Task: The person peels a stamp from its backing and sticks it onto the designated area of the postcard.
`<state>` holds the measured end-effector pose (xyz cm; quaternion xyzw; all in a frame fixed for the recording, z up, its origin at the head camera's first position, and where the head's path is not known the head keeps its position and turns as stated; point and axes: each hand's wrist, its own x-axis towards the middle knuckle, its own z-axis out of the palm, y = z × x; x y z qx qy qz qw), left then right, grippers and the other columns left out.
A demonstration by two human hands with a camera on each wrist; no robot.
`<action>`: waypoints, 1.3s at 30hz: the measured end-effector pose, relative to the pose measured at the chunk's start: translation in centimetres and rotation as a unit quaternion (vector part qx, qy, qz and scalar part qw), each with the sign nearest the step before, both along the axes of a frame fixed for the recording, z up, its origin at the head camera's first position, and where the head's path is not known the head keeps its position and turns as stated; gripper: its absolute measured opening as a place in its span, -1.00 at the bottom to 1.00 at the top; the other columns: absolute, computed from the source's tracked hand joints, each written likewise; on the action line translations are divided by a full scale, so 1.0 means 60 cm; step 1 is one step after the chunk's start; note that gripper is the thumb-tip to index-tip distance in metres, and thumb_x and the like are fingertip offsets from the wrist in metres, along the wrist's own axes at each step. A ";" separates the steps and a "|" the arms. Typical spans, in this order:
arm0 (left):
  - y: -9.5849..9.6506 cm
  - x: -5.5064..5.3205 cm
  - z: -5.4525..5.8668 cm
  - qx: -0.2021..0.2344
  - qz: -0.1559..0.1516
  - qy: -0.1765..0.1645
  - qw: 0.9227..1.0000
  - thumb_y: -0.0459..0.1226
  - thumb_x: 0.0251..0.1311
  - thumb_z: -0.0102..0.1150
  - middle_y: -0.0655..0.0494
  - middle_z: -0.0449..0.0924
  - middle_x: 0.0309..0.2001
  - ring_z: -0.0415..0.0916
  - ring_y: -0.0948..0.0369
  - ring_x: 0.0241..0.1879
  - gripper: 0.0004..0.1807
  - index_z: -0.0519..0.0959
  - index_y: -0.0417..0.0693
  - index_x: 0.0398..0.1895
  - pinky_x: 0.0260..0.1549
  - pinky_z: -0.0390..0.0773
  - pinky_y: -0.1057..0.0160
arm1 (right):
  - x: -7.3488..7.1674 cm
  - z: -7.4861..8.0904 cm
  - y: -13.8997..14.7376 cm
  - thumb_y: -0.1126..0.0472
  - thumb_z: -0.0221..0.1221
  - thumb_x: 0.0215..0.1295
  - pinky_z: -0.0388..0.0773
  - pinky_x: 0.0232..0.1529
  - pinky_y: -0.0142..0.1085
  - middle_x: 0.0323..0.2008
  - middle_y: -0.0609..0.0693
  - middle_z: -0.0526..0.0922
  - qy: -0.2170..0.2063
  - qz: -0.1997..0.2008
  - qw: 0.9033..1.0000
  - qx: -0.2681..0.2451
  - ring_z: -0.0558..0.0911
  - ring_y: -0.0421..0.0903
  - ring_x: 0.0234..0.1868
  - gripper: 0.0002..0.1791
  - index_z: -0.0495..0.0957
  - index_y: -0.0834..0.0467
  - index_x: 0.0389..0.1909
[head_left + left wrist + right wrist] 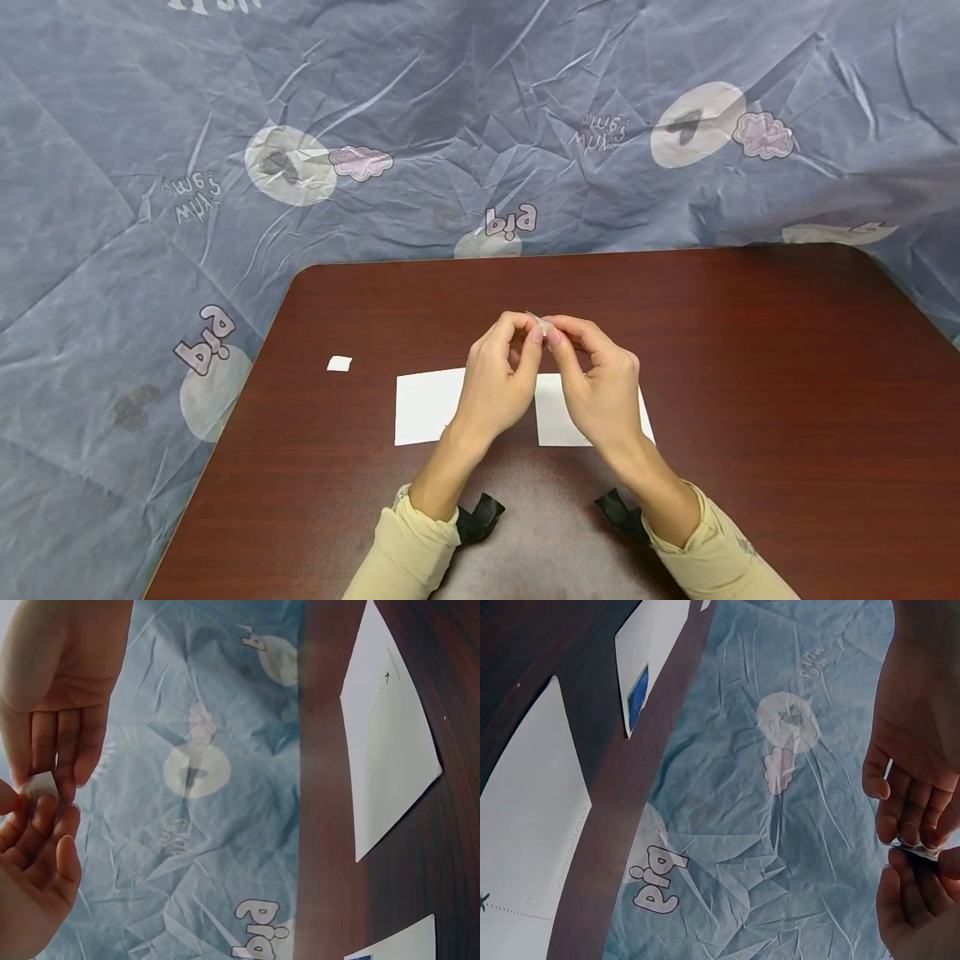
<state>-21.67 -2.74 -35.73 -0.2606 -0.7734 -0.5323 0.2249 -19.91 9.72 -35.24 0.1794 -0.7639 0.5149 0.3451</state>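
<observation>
Over the table, my left hand [501, 375] and my right hand [603, 383] meet, thumbs and fingertips pinching a small pale stamp [544, 327] between them. Seen from the left wrist, the stamp [43, 786] shows a jagged edge. Fingers cover much of it. Below the hands lie two white cards. The left card [427, 407] carries a blue stamp [637, 697] near one corner, visible from the right wrist. Partly behind my right hand lies the right card [558, 417]; a dotted line and a small dark mark show on it in the left wrist view.
A small white paper square [339, 363] lies on the dark red-brown table [750, 358], left of the cards. Beyond the far edge hangs a creased blue-grey printed cloth [420, 125]. Black straps [480, 518] sit at both wrists by the pale yellow sleeves.
</observation>
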 end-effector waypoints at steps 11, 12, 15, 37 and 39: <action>0.000 0.002 -0.001 -0.014 0.008 -0.002 1.000 -0.33 0.33 -0.07 0.07 0.45 -0.46 0.37 0.27 -0.54 -0.88 0.43 -0.21 -0.30 -0.59 0.49 0.20 | 0.001 0.003 0.002 0.45 0.17 0.26 0.52 -0.26 -0.48 -0.31 0.04 0.71 -0.009 0.010 1.000 -0.018 0.67 -0.08 -0.35 -0.85 0.64 0.30 -0.19; 0.000 0.002 -0.001 -0.015 0.007 -0.001 1.000 -0.33 0.33 -0.08 0.07 0.45 -0.46 0.37 0.27 -0.54 -0.88 0.43 -0.21 -0.30 -0.58 0.48 0.23 | 0.001 0.003 0.002 0.45 0.17 0.26 0.52 -0.26 -0.48 -0.31 0.03 0.71 -0.009 0.011 1.000 -0.019 0.67 -0.08 -0.35 -0.85 0.64 0.30 -0.19; 0.000 0.002 -0.001 -0.016 0.007 0.003 1.000 -0.32 0.33 -0.08 0.08 0.46 -0.45 0.39 0.27 -0.53 -0.88 0.43 -0.21 -0.30 -0.57 0.46 0.34 | 0.001 0.004 0.002 0.46 0.17 0.26 0.53 -0.26 -0.48 -0.31 0.04 0.71 -0.012 0.018 0.999 -0.024 0.67 -0.09 -0.34 -0.85 0.64 0.30 -0.19; -0.002 0.000 0.001 -0.007 -0.002 -0.003 1.000 -0.33 0.30 -0.09 0.08 0.45 -0.47 0.42 0.18 -0.54 -0.88 0.43 -0.22 -0.31 -0.55 0.44 0.39 | 0.000 0.006 0.004 0.44 0.16 0.28 0.57 -0.25 -0.41 -0.28 0.07 0.69 -0.052 0.056 0.995 -0.065 0.67 -0.05 -0.31 -0.86 0.63 0.33 -0.18; -0.002 0.001 0.002 -0.007 -0.003 -0.003 1.000 -0.33 0.30 -0.09 0.07 0.45 -0.46 0.42 0.18 -0.54 -0.88 0.43 -0.22 -0.31 -0.55 0.44 0.40 | 0.001 0.006 0.004 0.44 0.16 0.28 0.57 -0.26 -0.41 -0.28 0.07 0.69 -0.052 0.054 0.995 -0.065 0.67 -0.05 -0.31 -0.86 0.63 0.33 -0.18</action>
